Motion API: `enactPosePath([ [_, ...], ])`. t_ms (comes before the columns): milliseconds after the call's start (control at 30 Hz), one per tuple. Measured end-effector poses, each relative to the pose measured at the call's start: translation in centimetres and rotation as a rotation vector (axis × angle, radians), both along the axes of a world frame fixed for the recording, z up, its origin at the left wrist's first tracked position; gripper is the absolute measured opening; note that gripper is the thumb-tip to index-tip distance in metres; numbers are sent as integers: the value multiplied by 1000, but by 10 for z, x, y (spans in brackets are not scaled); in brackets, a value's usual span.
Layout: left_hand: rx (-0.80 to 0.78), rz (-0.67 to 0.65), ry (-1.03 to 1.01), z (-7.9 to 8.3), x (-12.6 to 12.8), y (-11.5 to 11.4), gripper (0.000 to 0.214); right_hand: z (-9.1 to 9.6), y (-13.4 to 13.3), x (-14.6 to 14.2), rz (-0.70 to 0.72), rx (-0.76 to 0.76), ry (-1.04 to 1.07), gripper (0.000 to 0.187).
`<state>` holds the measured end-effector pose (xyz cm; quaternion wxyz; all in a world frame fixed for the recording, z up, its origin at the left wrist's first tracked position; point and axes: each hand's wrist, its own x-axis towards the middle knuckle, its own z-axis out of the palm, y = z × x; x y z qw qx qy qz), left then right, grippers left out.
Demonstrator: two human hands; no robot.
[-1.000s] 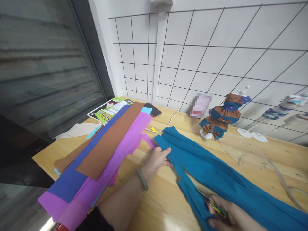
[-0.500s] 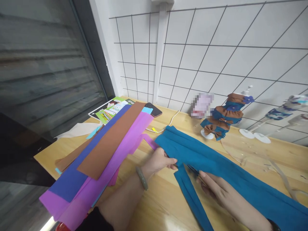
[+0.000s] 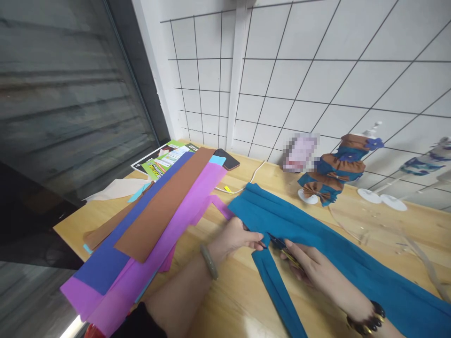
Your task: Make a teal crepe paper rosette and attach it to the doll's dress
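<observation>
- A long, wide piece of teal cloth [image 3: 317,225] is spread diagonally over a pale wooden table [image 3: 225,300], from the middle toward the lower right.
- The near edge of the cloth is pinched between the thumb and fingers of the left hand [image 3: 239,234], its wrist circled by a grey-green bangle [image 3: 209,261].
- Dark-bladed scissors with yellow on the handles [image 3: 289,258] are gripped in the right hand [image 3: 312,263], the blades pointed at the cloth just beside the left fingertips.
- A dark beaded bracelet with gold beads [image 3: 368,319] is worn on the right wrist.
- A narrow teal strip [image 3: 276,286] is seen between the forearms, running down to the lower edge of view; whether it is fully severed cannot be told.
- To the left, a brown fabric strip [image 3: 165,206] is laid across blue fabric [image 3: 102,274] and purple fabric [image 3: 190,202].
- Beyond them, a dark phone [image 3: 229,159] is placed near the wall.
- At the right rear, a small stand dressed in brown and teal ruffles [image 3: 338,166] is displayed.
</observation>
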<state>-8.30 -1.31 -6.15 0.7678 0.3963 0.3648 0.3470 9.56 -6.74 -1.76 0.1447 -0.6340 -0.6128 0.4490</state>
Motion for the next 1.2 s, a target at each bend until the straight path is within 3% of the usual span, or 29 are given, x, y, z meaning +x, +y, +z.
enactPosePath([
  [333,1,-7,-8,-3,1,-1,45,-2,10,-8,51,17,43,40],
  [1200,31,4,19,1,3,-3,41,-5,14,-8,28,29,-12,47],
])
